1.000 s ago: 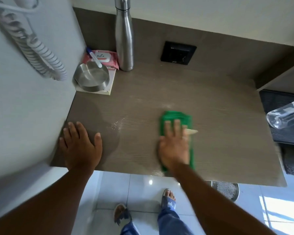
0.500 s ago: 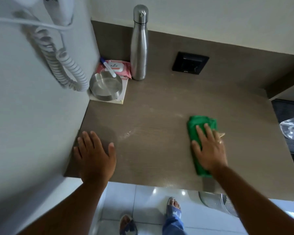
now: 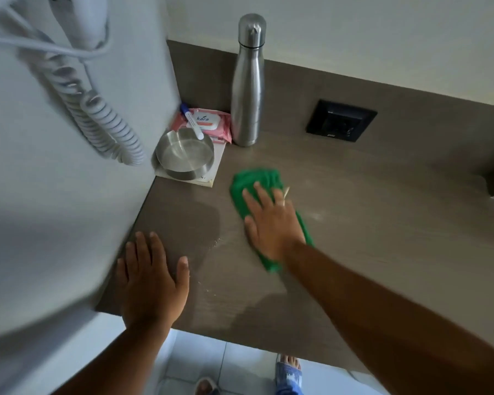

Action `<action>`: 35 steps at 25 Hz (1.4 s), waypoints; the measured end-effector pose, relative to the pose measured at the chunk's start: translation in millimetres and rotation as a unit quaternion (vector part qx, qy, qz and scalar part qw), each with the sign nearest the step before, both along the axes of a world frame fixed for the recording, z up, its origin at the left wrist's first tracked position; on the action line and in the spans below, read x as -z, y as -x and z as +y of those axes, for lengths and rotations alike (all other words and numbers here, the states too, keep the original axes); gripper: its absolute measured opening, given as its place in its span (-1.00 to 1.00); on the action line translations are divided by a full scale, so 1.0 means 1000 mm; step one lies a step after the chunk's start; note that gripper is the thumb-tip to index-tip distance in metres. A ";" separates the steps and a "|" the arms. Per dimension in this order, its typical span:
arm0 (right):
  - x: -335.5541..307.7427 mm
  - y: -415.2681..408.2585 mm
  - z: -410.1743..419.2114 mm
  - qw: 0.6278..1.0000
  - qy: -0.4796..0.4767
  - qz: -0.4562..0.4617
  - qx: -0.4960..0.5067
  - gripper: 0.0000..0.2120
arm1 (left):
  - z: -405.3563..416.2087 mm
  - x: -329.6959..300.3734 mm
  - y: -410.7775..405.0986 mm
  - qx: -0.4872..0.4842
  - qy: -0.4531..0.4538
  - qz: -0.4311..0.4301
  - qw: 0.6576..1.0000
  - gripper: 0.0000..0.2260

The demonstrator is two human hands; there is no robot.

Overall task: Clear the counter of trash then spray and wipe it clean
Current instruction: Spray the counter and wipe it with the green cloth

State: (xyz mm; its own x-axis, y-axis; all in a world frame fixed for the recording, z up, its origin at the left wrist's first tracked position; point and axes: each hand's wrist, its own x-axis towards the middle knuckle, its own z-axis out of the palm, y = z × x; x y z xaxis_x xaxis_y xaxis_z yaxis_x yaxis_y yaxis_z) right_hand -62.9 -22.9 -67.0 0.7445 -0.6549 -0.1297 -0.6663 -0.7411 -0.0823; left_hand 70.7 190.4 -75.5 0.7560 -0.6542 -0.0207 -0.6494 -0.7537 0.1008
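Observation:
A green cloth [image 3: 247,182] lies flat on the brown counter [image 3: 382,223], near its middle and toward the back left. My right hand [image 3: 271,220] presses down on the cloth with fingers spread, covering most of it. My left hand [image 3: 151,280] rests palm down on the counter's front left corner, fingers apart, holding nothing. A few wet droplets [image 3: 214,243] glisten on the counter between the two hands.
In the back left corner stand a steel bottle [image 3: 247,81], a steel ashtray [image 3: 184,153] on a white pad, a pink wipes pack [image 3: 208,122] and a pen [image 3: 191,124]. A coiled white cord [image 3: 103,121] hangs on the left wall. A black socket [image 3: 341,120] sits on the backsplash.
My right hand has slid the green cloth from the front middle, out to the right, then back left toward the ashtray. My left hand has stayed planted on the corner.

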 end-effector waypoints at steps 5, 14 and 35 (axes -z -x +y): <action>0.005 0.136 -0.030 1.000 -0.004 -0.013 0.003 -0.42 | -0.001 0.001 0.001 -0.006 -0.002 0.004 1.000 -0.30; -0.002 -0.013 -0.126 0.994 0.001 -0.014 0.111 -0.44 | 0.002 0.009 -0.001 -0.003 -0.004 -0.010 1.000 -0.30; -0.007 -0.004 -0.001 0.999 -0.017 -0.013 -0.030 -0.44 | -0.001 -0.002 0.002 -0.015 -0.027 0.009 0.999 -0.28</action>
State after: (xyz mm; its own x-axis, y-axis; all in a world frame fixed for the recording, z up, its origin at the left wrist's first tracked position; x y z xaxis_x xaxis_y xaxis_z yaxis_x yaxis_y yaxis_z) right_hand -59.2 -24.2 -60.4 0.7862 -0.6039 -0.1311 -0.6174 -0.7768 -0.1240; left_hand 68.7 189.1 -73.5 0.7740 -0.6293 -0.0698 -0.6254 -0.7770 0.0712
